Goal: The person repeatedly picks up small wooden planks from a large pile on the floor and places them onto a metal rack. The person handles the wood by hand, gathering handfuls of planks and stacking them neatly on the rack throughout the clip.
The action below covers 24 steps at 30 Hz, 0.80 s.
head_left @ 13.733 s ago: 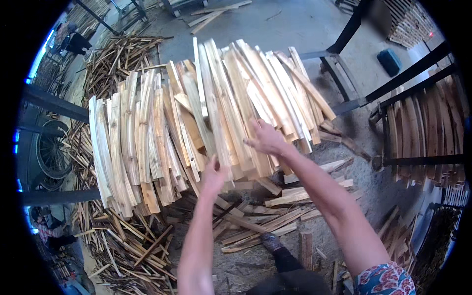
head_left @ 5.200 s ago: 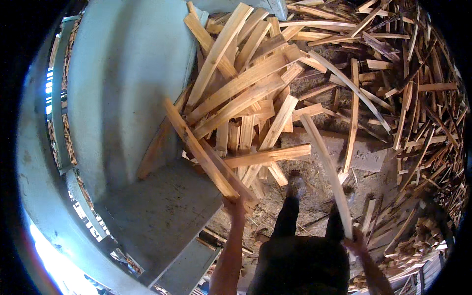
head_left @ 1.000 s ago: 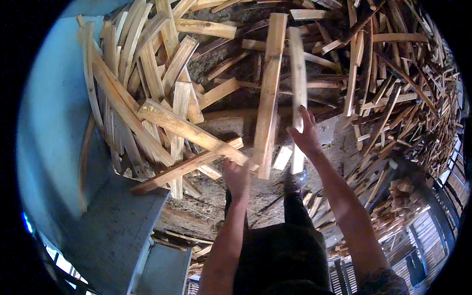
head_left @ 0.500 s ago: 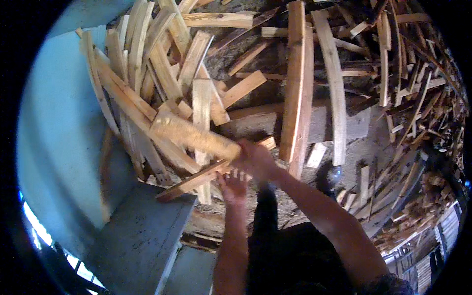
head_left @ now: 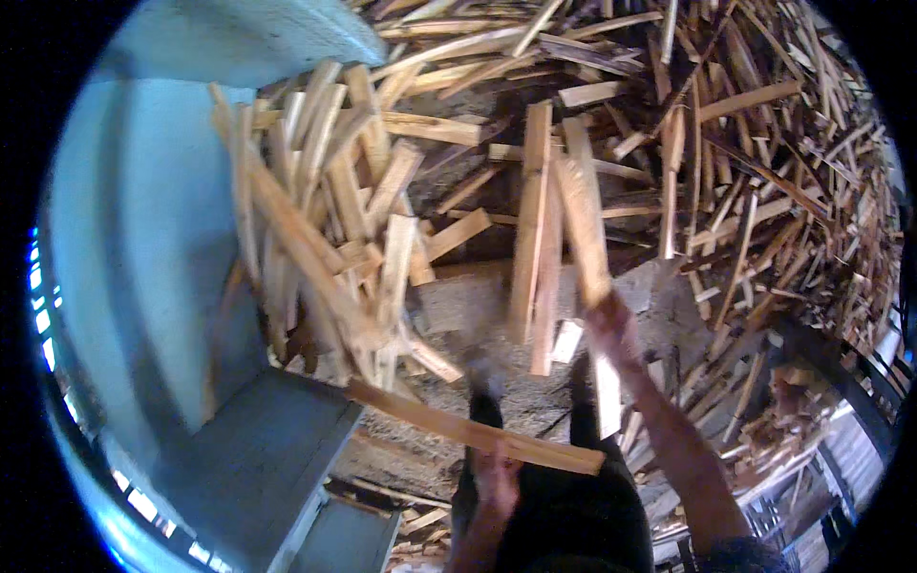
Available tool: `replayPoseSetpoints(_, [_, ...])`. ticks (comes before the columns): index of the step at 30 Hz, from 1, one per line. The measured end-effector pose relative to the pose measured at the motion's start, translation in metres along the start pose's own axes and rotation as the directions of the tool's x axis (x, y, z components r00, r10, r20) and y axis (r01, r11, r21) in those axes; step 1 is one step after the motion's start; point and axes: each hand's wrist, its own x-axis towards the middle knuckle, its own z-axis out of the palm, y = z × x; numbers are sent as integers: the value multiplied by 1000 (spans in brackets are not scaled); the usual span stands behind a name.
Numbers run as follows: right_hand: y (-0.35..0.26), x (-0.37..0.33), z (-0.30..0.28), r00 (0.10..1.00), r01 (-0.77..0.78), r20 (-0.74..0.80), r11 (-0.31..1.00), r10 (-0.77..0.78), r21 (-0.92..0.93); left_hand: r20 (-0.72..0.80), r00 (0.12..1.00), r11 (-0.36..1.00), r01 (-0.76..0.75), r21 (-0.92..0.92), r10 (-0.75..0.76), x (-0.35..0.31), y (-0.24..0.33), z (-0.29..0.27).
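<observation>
My left hand point(head_left: 497, 476) is low in the middle, wrapped round the near side of a wooden plank point(head_left: 439, 420). That plank lies crosswise in front of my legs, its left end by the grey ledge. My right hand point(head_left: 614, 329) is closed round the near end of a second wooden board point(head_left: 583, 229), a little blurred, which points away from me. Close beside this board, to its left, two long boards point(head_left: 531, 224) lie side by side. Under and past my right hand another pale board point(head_left: 607, 396) shows in part.
At the left a heap of split boards point(head_left: 315, 172) leans against a light blue wall point(head_left: 162, 229). A grey metal ledge point(head_left: 258, 449) stands near on that side. Loose wood scraps point(head_left: 755, 220) cover the far and right ground. A broad flat timber point(head_left: 458, 304) lies ahead.
My right hand has moved right, and its board has swung from pointing left to pointing away. My left hand has come nearer with the plank now in its grip. The view has shifted.
</observation>
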Motion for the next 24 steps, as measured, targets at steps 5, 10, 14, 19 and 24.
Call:
replayPoseSetpoints(5, [-75,56,16,994,-95,-3,857,108,-506,159,985,989,47,141,-70,-63,-46,47])
replayPoseSetpoints(10, [-96,39,32,970,-87,122,765,212,-638,380,901,729,-402,554,209,11,-31,92])
replayPoseSetpoints(14, [-94,13,37,976,-49,141,802,165,-596,472,748,470,-661,584,467,56,53,112])
replayPoseSetpoints(19, [-71,25,108,920,-128,249,833,302,-538,153,498,300,-709,638,853,136,231,53])
replayPoseSetpoints(24, [-47,88,247,886,436,407,697,-222,-570,392,455,211,-824,526,800,212,368,46])
